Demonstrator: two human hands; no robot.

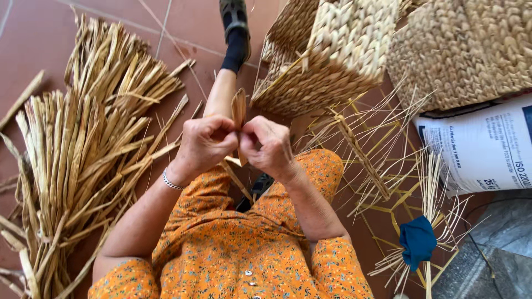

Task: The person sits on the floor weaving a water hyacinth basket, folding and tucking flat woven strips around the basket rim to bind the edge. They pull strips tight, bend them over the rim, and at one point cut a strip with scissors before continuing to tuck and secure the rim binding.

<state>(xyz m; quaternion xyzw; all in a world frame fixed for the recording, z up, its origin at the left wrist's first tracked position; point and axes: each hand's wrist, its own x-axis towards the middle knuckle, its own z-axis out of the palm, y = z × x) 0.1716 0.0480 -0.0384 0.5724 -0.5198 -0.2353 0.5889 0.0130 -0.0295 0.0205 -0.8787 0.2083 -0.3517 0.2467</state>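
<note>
— Orange floral fabric (233,254) is filling the near edge, and just beyond it both hands are meeting. What are they gripping?

— A flat dried straw strip (239,111). The left hand (205,143) and the right hand (269,145) are pinching it between them, fingers (221,130) curled tight around it, knuckles almost touching.

— Where is the strip sitting?

— It is standing upright, poking up just above the fingers. Left of the fingers a big bundle of dried straw (83,149) is lying on the tiled floor (33,50). Beyond and right of them a woven basket (327,52) is tilting, and loose thin reeds (382,144) are fanning out beside it.
</note>
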